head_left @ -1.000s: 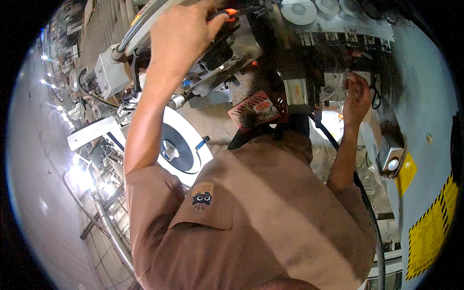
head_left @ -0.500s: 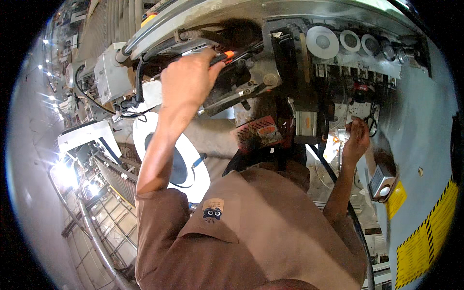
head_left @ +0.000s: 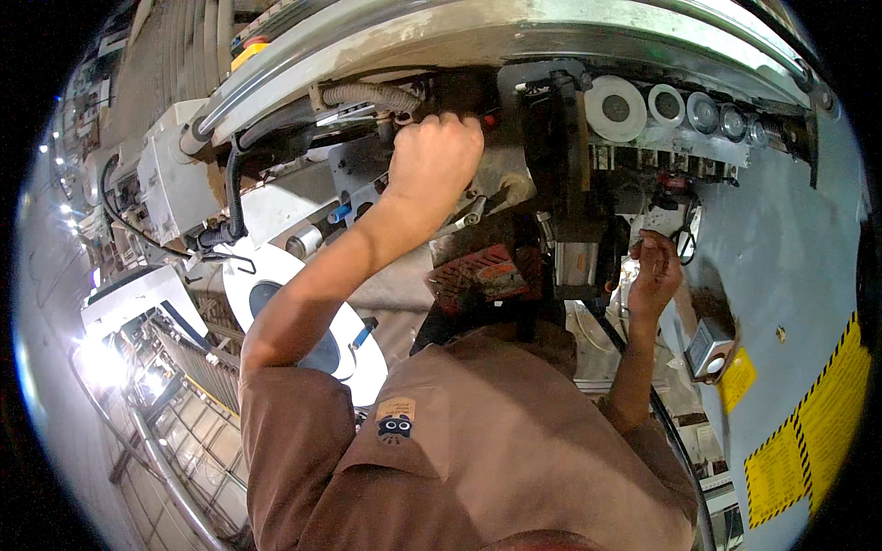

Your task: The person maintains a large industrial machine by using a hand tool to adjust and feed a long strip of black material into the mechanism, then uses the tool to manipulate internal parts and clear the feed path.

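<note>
My left hand (head_left: 436,161) is closed in a fist, back of the hand up, over the dark recess of the machine. Its fingers are wrapped around a black-and-orange tool, now mostly hidden; a small red-orange spot (head_left: 491,120) shows just past the fingers. A metal bracket with a round knob (head_left: 519,189) sits right of that wrist. My right hand (head_left: 656,266) is raised beside the machine's right side, fingers curled inward; what they hold, if anything, is too small to make out. Close to it hangs a black cable loop (head_left: 684,241).
White and metal round discs (head_left: 616,108) line the upper right. A light blue panel (head_left: 781,248) with yellow labels (head_left: 781,477) stands on the right. A ribbed hose (head_left: 372,94) runs above my left hand. A round white tray-like piece (head_left: 363,367) lies below my left forearm. A red striped plate (head_left: 478,275) sits at centre.
My left hand has moved right and slightly down, and the tool in it has gone largely out of sight. The right hand has stayed by the same spot. The view has shifted slightly.
</note>
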`<state>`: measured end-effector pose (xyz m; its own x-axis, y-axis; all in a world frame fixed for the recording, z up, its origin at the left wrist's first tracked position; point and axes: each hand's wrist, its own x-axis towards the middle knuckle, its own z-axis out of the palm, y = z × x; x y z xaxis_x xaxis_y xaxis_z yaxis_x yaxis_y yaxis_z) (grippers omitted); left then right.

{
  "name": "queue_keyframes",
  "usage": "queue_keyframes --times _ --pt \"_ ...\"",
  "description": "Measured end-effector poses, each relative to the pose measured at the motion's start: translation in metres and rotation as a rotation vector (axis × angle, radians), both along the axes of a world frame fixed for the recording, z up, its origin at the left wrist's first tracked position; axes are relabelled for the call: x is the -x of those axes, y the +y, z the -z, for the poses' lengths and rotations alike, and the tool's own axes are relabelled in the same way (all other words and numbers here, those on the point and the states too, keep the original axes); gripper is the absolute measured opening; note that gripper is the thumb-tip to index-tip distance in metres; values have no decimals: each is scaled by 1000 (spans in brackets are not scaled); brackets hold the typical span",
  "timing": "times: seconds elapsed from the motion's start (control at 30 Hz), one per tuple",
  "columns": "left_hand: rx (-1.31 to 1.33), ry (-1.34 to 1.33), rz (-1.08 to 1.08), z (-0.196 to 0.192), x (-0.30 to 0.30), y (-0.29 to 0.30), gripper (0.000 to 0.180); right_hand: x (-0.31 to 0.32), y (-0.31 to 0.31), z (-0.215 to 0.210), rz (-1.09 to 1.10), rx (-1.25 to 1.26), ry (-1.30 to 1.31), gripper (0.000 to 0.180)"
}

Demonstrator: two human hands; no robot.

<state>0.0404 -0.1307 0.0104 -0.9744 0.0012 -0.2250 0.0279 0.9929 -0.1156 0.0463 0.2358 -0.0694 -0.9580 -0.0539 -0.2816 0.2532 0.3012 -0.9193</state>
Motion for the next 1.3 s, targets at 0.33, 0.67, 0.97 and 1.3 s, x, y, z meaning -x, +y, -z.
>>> queue_keyframes --times 0.33,0.67,0.97,1.3 --pt "-163 108 -30 9 -19 -11 25 4 -7 2 13 -43 -1 31" --pt "-161 163 -120 3 -34 -13 22 10 -18 0 8 -7 33 31" --pt "-241 226 -223 -3 -56 -15 26 47 -53 -42 -256 -312 566 16" --pt "-238 327 -130 -3 -58 -16 24 110 -176 -39 -662 -714 910 27"
